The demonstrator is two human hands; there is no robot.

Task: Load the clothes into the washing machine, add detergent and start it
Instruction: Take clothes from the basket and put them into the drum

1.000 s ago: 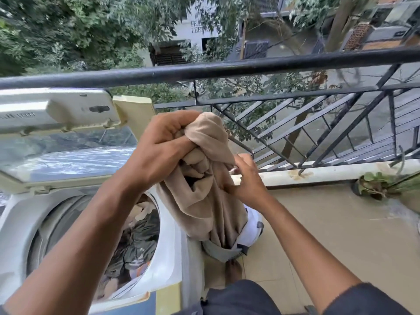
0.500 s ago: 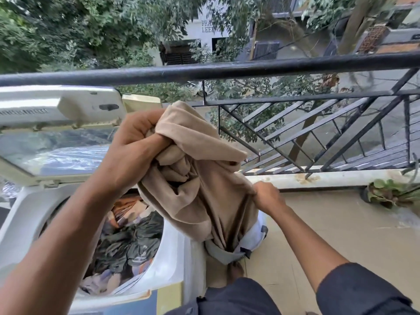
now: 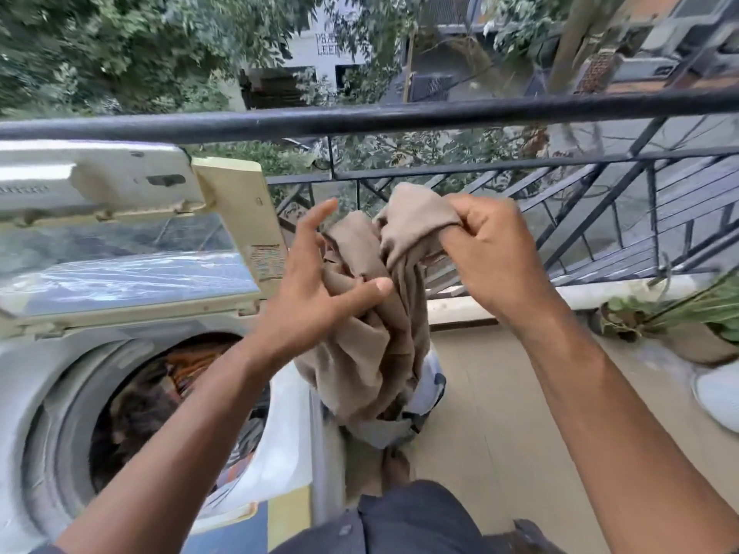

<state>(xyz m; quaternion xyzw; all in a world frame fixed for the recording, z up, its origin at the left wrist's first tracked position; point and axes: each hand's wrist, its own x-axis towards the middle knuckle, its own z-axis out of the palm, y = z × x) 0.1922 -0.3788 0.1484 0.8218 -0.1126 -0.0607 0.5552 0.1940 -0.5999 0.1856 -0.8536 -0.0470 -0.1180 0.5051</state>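
Balcony railing: a black painted metal railing crosses the upper half of the frame, with trees and buildings beyond it.
Washing machine: a white top-loading plastic washing machine fills the lower left of the frame, its round tub mouth facing up so clothes can drop straight in.
Lid: the cream, glass-panelled folding lid stands raised at left centre, clear of the opening.
Load in tub: dark and orange crumpled clothes already lie inside the tub, lower left.
Task's thing: a beige, soft crumpled cloth garment hangs at the centre of the frame, just right of the machine's edge and above a white and grey basket; it is not yet over the tub.
Right hand: the right hand, centre right, has its fingers curled tight round the garment's top fold, carrying its weight.
Left hand: the left hand, centre, is spread wide, thumb lying on the cloth and fingers straight; it looks ready to gather the bulk for a tidy drop.
Writing: a small label on the lid's side panel is unreadable; lettering on the white building, top centre, is too blurred to make out.
Stage: loading seems well along; no detergent in view.
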